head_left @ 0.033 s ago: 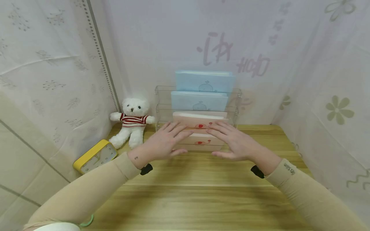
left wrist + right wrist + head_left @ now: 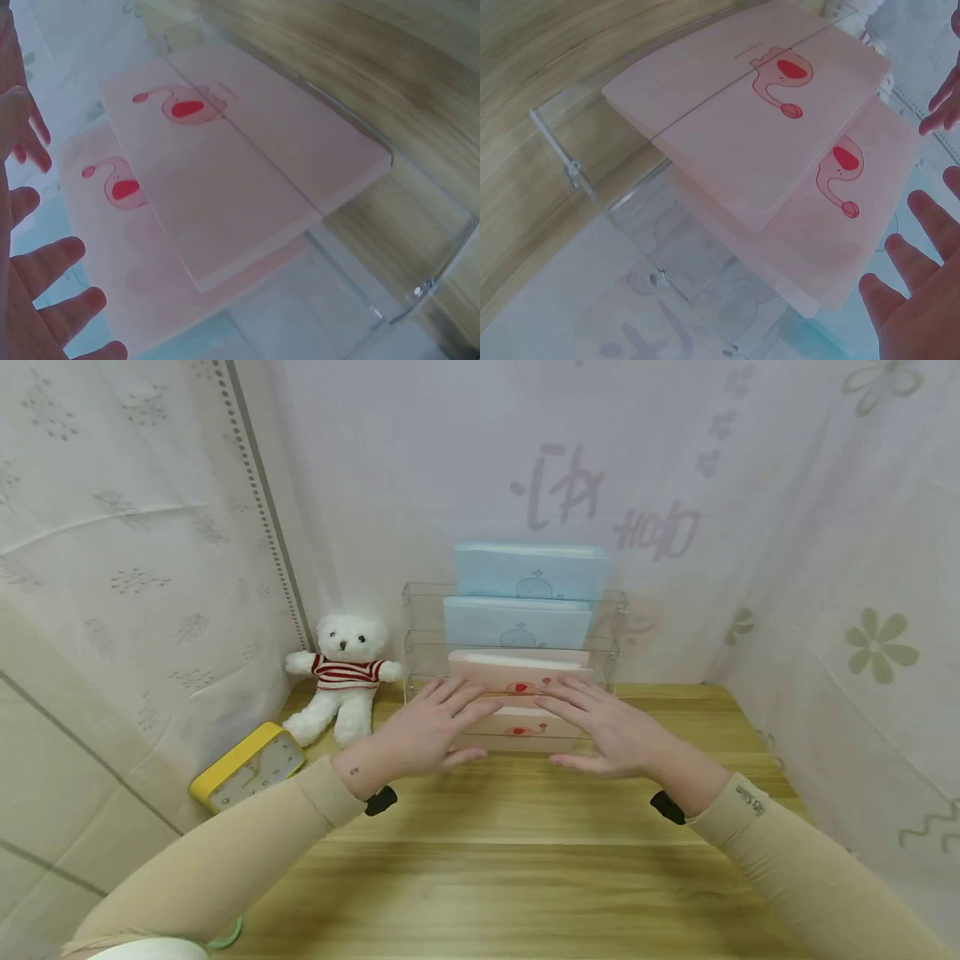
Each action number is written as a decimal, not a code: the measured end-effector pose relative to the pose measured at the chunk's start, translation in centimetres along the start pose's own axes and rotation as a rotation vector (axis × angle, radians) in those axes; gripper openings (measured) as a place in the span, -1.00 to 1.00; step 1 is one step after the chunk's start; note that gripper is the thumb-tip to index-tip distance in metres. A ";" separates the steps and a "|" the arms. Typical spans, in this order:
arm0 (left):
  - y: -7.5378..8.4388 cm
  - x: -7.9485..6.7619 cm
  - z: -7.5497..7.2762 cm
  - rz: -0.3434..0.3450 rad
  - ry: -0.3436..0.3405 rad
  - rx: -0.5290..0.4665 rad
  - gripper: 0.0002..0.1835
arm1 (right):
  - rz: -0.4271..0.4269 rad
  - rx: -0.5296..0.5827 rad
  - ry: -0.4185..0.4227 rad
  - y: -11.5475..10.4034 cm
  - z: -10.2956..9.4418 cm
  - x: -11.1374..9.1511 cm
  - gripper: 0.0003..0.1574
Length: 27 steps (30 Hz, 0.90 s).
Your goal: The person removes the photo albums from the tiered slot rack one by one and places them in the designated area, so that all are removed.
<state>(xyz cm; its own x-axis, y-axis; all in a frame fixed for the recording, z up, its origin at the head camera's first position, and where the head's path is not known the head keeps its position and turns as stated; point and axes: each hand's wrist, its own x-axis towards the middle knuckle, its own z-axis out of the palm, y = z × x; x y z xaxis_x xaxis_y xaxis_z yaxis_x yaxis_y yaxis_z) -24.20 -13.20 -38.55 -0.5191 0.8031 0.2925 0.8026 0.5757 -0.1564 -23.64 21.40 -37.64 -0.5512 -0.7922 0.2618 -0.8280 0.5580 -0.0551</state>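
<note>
A clear tiered rack [image 2: 622,602] stands on the table in the head view. Its two front tiers hold pink booklets with a red elephant drawing: a front booklet [image 2: 551,727] and one behind it [image 2: 517,670]. Behind them stand two blue booklets with a whale drawing, the nearer [image 2: 480,627] and the rear [image 2: 487,572]. Over the left side of the pink pair my left hand [image 2: 420,727] hovers, fingers spread. Mirroring it on the right is my right hand [image 2: 622,731], also spread. Both wrist views show the fingers apart from the pink booklets, holding nothing.
A white teddy bear [image 2: 345,672] in a striped sweater sits left of the rack. In front of it a yellow-framed clock [image 2: 247,764] leans back. The wooden table [image 2: 525,877] extends toward me, with patterned curtains [image 2: 840,568] around it.
</note>
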 end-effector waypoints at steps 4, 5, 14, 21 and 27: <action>0.1 0.1 0.2 0.007 0.004 -0.004 -0.18 | 0.000 0.004 -0.011 -0.1 0.2 0.0 0.13; 0.1 0.1 0.2 0.006 0.003 -0.003 -0.18 | -0.002 0.008 -0.014 -0.1 0.2 0.0 0.13; 0.8 -0.2 0.4 -0.021 0.000 -0.026 -0.15 | 0.002 0.035 -0.022 -0.2 1.0 -0.1 0.11; 0.9 -0.3 0.2 -0.020 0.057 -0.023 -0.16 | 0.009 0.037 0.034 -0.2 0.9 0.0 0.08; 0.1 -1.1 1.0 -0.116 0.338 -0.101 -0.26 | 0.166 0.089 0.181 0.4 1.6 -0.7 -0.21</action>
<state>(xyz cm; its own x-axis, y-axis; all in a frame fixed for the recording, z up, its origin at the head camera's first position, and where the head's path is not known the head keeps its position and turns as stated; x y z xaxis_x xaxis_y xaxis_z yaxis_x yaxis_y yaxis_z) -23.83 -13.83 -39.81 -0.4954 0.6277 0.6005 0.7778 0.6283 -0.0151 -23.78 21.81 -39.38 -0.6594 -0.6301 0.4101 -0.7381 0.6460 -0.1944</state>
